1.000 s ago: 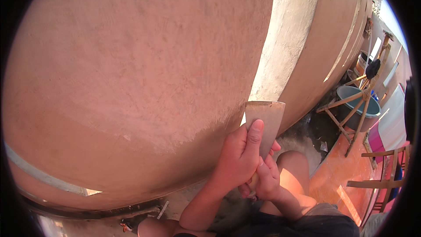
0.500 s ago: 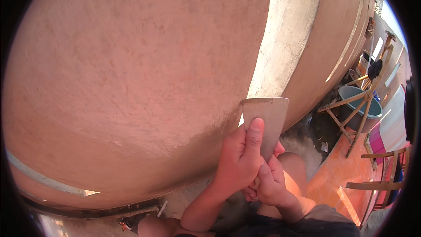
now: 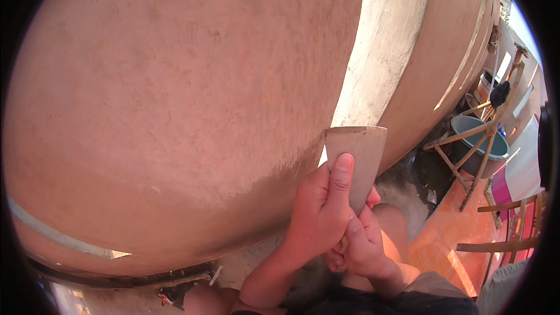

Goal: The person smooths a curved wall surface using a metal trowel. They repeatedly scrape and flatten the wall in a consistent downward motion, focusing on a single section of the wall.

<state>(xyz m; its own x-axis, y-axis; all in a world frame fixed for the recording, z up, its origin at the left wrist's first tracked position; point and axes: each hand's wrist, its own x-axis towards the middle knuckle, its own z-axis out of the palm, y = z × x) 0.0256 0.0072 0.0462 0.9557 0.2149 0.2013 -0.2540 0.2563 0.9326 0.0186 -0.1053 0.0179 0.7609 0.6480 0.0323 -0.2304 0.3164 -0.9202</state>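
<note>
A wide flat putty knife stands nearly upright in front of me, its broad metal edge at the top. My left hand is closed round it, the thumb laid along the blade's face. Lower down, my right hand grips the same tool near its handle, fingers wrapped; most of the handle is hidden between my palms. Behind the blade rises a plastered wall, pinkish-brown, with a darker damp-looking patch low down towards the knife. I cannot tell if the blade touches it.
A bright sunlit strip runs up the wall. To the right stand a wooden pole frame and a grey-blue tub. Nearer, wooden bars jut in over an orange floor. Small litter lies at the wall's foot.
The putty knife and both hands have shifted very slightly up and to the right. My grip on it looks the same.
</note>
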